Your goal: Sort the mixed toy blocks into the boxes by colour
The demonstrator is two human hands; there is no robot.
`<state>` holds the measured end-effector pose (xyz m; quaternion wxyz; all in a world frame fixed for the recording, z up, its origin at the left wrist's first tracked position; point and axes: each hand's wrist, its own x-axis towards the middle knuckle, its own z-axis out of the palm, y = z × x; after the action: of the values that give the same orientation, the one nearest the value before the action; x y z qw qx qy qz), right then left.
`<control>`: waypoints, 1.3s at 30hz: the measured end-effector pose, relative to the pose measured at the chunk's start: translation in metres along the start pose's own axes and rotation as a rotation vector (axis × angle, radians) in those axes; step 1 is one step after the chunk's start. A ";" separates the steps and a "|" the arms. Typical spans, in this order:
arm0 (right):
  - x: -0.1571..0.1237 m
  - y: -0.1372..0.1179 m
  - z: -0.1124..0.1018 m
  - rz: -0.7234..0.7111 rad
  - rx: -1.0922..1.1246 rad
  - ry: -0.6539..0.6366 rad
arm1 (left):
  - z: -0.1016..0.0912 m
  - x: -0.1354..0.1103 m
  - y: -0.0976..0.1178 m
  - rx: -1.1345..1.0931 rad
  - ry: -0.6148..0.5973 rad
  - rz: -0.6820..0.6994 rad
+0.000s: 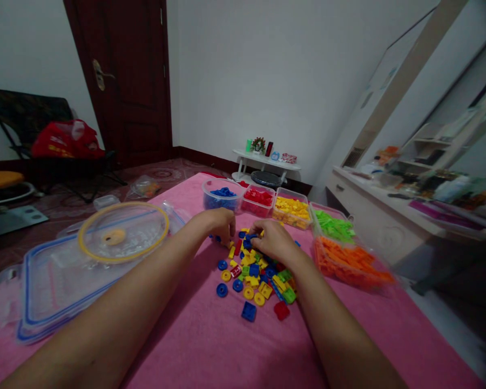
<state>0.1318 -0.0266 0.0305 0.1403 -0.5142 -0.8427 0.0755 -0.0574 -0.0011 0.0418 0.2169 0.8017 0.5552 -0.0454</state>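
A heap of small plastic building pieces (256, 276) in blue, yellow, red and green lies on a pink cloth (210, 346). My left hand (221, 223) rests at the heap's far left edge, fingers curled down and pinched onto pieces; what it grips is hidden. My right hand (272, 241) lies on the heap's far side, fingers bent around a small blue piece (248, 241). Behind the hands stand tubs sorted by colour: blue (222, 195), red (258, 199), yellow (291, 209), green (332, 225) and orange (350, 263).
Clear container lids (60, 281), one round with a yellow rim (123, 232), lie stacked at the left of the cloth. A dark door, a folding chair with a red bag, a low white shelf and a cluttered desk at right surround the area.
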 end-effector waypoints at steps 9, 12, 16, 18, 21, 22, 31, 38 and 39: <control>-0.001 -0.001 0.007 -0.074 0.015 -0.084 | 0.004 -0.004 0.020 0.016 0.158 0.024; 0.001 0.004 -0.005 -0.086 0.093 0.010 | 0.004 0.003 0.019 -0.421 0.274 0.045; 0.003 0.007 -0.023 -0.055 0.210 0.278 | 0.008 0.009 0.032 -1.301 0.235 0.055; 0.003 0.006 -0.026 -0.060 0.233 0.361 | 0.012 0.011 0.040 -1.658 0.095 0.027; 0.004 0.002 -0.025 -0.092 0.211 0.380 | 0.021 0.014 0.048 -1.987 -0.092 0.030; 0.004 0.000 -0.023 -0.096 0.201 0.376 | 0.024 0.015 0.050 -2.043 -0.122 0.046; 0.000 -0.001 -0.034 -0.107 0.301 0.615 | 0.012 0.023 0.048 -2.067 -0.019 0.004; -0.001 0.006 -0.037 -0.095 0.339 0.651 | -0.065 0.060 0.015 -1.515 0.738 -0.125; -0.001 0.006 -0.036 -0.094 0.331 0.643 | -0.070 0.063 0.008 -1.468 0.743 -0.140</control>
<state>0.1488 -0.0251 0.0631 0.4827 -0.4428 -0.7546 0.0392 -0.0374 0.0792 0.0874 0.4844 0.3822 0.5280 0.5835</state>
